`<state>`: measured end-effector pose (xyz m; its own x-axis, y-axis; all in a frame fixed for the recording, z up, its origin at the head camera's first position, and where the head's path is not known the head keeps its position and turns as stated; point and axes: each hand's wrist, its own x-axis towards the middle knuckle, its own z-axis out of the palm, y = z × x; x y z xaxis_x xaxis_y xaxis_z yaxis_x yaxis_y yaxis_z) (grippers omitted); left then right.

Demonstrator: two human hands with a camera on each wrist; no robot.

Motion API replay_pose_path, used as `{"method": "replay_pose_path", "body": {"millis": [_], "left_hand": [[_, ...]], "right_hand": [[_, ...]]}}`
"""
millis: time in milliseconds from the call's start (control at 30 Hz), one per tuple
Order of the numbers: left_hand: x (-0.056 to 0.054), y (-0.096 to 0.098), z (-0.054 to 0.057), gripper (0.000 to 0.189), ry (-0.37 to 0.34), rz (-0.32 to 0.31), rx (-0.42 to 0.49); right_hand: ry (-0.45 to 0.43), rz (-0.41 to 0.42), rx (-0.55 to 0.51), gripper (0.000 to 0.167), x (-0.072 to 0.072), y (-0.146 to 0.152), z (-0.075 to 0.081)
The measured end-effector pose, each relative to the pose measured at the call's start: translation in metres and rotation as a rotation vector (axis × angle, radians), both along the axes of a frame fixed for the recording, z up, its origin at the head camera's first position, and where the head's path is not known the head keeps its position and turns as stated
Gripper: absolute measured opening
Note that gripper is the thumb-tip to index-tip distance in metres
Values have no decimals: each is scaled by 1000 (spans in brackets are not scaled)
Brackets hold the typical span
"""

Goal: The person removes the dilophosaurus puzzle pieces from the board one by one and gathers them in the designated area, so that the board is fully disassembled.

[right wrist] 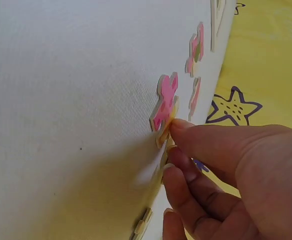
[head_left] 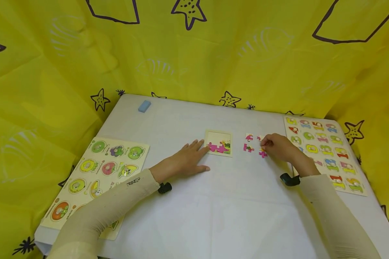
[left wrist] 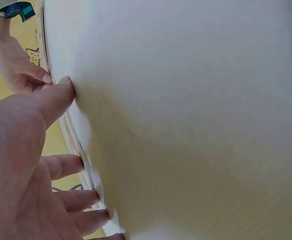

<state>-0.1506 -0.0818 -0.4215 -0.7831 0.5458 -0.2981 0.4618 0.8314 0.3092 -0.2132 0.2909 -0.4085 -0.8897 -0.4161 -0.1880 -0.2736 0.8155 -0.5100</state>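
Note:
A small square jigsaw board lies mid-table, with joined pink pieces along its lower part. My left hand rests flat with fingers spread, a fingertip touching the board's left edge. In the left wrist view, its thumb and fingers lie straight on the white surface. My right hand bends over a group of loose pieces right of the board. Its thumb and forefinger pinch the edge of a pink and yellow puzzle piece, low at the table. Beside it lie other loose pink pieces, one partly hidden by the hand.
A fruit peg board lies on the left, partly under my left forearm. A number peg board lies on the right, beneath my right wrist. A blue block sits at the back left. Yellow cloth hangs behind the table.

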Motion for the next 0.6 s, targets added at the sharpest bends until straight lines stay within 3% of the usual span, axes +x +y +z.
{"method": "replay_pose_path", "body": {"millis": [267, 600], "left_hand": [[0, 1, -1, 86, 0, 3, 0], [0, 1, -2, 86, 0, 4, -6]], "right_hand": [[41, -30, 7, 12, 3, -5, 0], [64, -57, -88, 19, 6, -38, 0]]}}
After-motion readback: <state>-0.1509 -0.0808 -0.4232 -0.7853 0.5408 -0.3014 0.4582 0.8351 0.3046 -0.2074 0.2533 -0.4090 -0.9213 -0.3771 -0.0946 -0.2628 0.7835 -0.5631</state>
